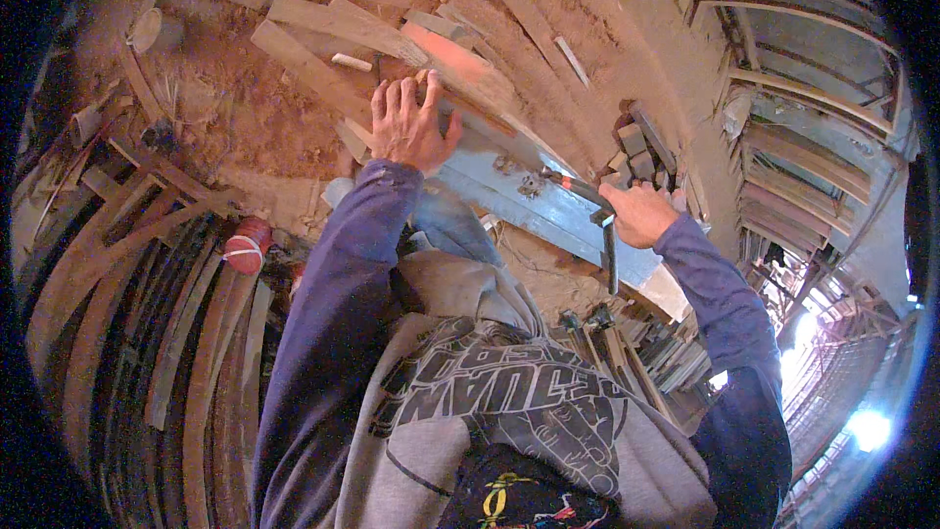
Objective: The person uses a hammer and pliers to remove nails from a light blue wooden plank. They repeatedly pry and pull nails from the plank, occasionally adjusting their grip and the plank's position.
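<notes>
My left hand point(416, 125) lies at the far edge of a long board, with its fingers stretched and its thumb apart. That board point(490, 198) looks pale blue-grey and runs from below my left hand toward the lower right, with a dark rough patch near its middle. Over its right part, my right hand point(641, 213) is closed round a dark tool with an orange part point(558, 179) pointing left. A dark narrow bar point(613, 260) extends below that hand; whether it belongs to the tool I cannot tell. My palm hides part of the grip.
Wooden planks point(343, 29) and sawdust lie beyond the board. Small wood blocks point(632, 152) are piled past my right hand. A red bundle point(247, 245) sits on long stacked strips point(211, 333) at the left. Wooden racks point(803, 137) stand at the right.
</notes>
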A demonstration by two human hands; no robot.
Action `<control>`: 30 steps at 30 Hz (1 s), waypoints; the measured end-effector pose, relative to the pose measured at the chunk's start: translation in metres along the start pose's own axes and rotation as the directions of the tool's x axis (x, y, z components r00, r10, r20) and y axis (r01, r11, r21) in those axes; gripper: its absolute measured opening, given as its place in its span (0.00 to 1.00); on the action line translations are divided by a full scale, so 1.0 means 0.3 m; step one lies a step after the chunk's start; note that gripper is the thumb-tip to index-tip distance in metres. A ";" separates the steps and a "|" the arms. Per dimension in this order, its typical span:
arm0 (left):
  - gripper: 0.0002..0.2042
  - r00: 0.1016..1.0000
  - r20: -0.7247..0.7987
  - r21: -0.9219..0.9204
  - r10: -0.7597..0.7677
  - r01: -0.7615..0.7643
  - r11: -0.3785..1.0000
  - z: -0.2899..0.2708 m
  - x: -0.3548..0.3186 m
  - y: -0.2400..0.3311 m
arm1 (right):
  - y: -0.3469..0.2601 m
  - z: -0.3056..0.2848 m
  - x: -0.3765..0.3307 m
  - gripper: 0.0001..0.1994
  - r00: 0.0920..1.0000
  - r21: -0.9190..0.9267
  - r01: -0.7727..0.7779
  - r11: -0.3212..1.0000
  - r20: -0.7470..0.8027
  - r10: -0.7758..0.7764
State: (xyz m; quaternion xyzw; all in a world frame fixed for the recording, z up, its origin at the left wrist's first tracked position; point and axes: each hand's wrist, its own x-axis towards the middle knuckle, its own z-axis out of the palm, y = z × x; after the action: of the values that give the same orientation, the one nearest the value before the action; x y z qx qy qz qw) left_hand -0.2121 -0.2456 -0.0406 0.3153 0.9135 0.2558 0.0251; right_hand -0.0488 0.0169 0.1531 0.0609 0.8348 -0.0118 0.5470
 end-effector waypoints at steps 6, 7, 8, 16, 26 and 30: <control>0.30 1.000 0.006 -0.030 -0.023 0.024 0.999 0.027 0.014 0.026 | -0.004 -0.066 0.017 0.22 0.990 -0.081 -0.057 0.995 0.122 0.067; 0.30 1.000 0.000 -0.031 -0.017 0.017 0.999 0.028 0.014 0.029 | -0.002 -0.067 0.019 0.21 0.991 -0.070 -0.049 0.996 0.123 0.057; 0.30 1.000 -0.010 -0.038 -0.021 0.021 0.999 0.029 0.015 0.029 | 0.003 -0.068 0.021 0.21 0.990 -0.065 -0.043 0.997 0.132 0.051; 0.29 0.999 -0.041 -0.063 -0.028 0.026 0.998 0.034 0.024 0.045 | 0.044 -0.075 0.081 0.19 0.988 0.024 0.017 1.000 0.156 -0.021; 0.30 1.000 -0.013 -0.032 -0.017 0.017 0.999 0.036 0.026 0.046 | -0.065 -0.067 0.025 0.19 0.999 -0.180 0.013 0.984 -0.039 -0.021; 0.30 0.999 -0.027 -0.039 -0.024 0.023 0.999 0.052 0.024 0.044 | -0.033 -0.065 0.036 0.21 0.998 -0.168 0.057 0.984 -0.011 -0.060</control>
State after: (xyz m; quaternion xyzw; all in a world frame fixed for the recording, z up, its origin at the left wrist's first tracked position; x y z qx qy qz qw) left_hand -0.2072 -0.2253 -0.0470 0.3004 0.9123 0.2775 0.0219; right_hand -0.0721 0.0097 0.1508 -0.0097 0.8388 0.0427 0.5427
